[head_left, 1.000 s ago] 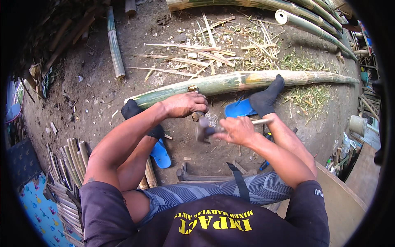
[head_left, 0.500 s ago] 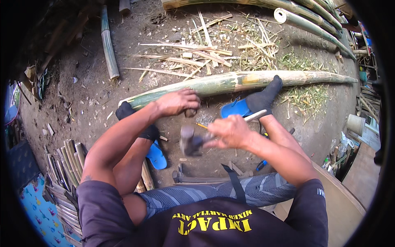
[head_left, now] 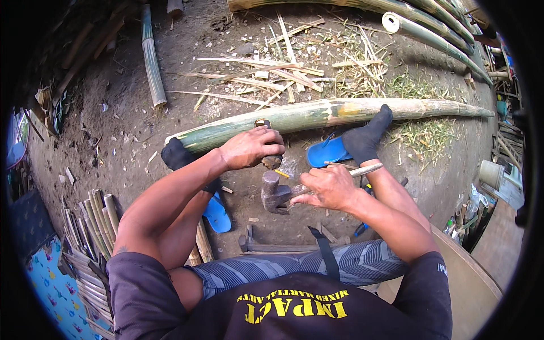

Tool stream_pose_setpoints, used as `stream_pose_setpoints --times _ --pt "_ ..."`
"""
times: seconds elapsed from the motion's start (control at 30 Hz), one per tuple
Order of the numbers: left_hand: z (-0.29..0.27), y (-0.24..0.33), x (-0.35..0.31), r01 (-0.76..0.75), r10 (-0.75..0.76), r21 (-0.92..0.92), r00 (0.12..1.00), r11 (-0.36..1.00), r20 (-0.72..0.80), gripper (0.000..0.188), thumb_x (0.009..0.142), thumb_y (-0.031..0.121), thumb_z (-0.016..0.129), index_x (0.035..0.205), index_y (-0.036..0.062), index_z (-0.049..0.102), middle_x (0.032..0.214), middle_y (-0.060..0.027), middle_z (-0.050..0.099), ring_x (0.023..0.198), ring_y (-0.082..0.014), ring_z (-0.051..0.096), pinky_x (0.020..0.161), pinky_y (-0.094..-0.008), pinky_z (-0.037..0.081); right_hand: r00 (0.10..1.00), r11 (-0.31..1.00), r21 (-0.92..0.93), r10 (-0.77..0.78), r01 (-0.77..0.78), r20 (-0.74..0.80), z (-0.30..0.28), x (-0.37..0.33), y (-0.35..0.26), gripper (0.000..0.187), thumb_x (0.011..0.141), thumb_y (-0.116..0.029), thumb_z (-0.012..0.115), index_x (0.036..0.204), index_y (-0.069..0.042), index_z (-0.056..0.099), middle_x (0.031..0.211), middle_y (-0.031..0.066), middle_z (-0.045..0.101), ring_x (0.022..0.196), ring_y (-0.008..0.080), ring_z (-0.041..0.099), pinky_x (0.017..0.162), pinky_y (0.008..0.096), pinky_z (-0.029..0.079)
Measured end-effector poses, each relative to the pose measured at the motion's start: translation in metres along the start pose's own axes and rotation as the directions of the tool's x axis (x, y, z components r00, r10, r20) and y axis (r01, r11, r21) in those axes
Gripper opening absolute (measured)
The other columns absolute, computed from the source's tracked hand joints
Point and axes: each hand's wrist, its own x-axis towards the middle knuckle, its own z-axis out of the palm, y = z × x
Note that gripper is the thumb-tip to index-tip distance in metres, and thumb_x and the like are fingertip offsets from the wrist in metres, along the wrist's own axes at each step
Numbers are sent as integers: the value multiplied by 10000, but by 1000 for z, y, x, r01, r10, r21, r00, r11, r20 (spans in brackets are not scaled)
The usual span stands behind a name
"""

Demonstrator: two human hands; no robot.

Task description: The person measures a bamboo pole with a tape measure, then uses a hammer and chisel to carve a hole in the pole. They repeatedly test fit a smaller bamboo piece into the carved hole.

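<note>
A long green bamboo pole [head_left: 232, 133] lies across the ground in front of me, with my dark-socked feet against it on either side. My left hand [head_left: 253, 148] is wrapped round a chisel [head_left: 272, 162]. Its worn brown butt points toward me, and shiny metal shows beyond my knuckles at the pole; the rest is hidden by my fingers. In my right hand [head_left: 328, 186] is a claw hammer [head_left: 275, 194], gripped by its pale wooden handle. The hammer head hangs just below the chisel's butt, apart from it. A small yellow stick [head_left: 281, 173] shows between the two.
Split bamboo strips [head_left: 272, 73] and shavings litter the soil beyond the pole. A short bamboo length [head_left: 152, 71] lies at far left, thicker poles [head_left: 430, 42] at far right. Blue slippers [head_left: 327, 151] sit by my feet. Cut bamboo pieces [head_left: 93, 226] stand at left.
The hammer was blurred in motion and is now sharper, a little farther right. My left hand and the chisel have shifted slightly toward me and right, showing shiny metal at the pole.
</note>
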Motion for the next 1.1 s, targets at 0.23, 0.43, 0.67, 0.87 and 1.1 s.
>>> stream_pose_setpoints --times 0.23,0.43,0.67,0.87,1.1 --pt "-6 -2 3 4 -4 -21 1000 1000 19 472 770 41 705 1213 157 591 1260 -80 589 1240 -344 581 1036 -464 502 993 992 -34 118 -119 -23 7 15 12 557 832 -657 718 767 -122 577 617 39 543 519 276 601 494 410 489" --pt "-7 -6 2 54 -54 -99 999 994 6 431 785 46 713 1190 158 615 1265 -77 601 1244 -334 592 1033 -445 522 974 952 205 -216 227 -75 -5 25 6 610 875 -698 641 778 -97 609 685 129 670 614 358 689 516 459 515" --pt "4 -27 8 171 -170 40 985 985 -21 462 807 42 660 1258 137 631 1273 -106 612 1258 -340 564 1086 -443 468 969 970 27 241 -243 60 1 48 18 615 877 -669 661 779 -62 624 675 146 668 632 400 673 530 491 506" --pt "9 -6 12 -32 43 -147 996 989 72 335 896 279 660 1207 154 647 1188 -143 565 1130 -359 572 1009 -483 457 994 987 120 106 -103 -21 12 12 -1 616 847 -668 697 760 -66 602 633 105 626 562 357 641 495 458 489" --pt "12 -4 27 -75 78 -191 997 979 10 352 886 182 656 1236 158 624 1160 -139 553 1111 -364 587 967 -471 474 990 984 111 142 -140 -13 9 2 -3 593 845 -631 725 769 -55 607 646 117 623 584 356 649 518 458 500"
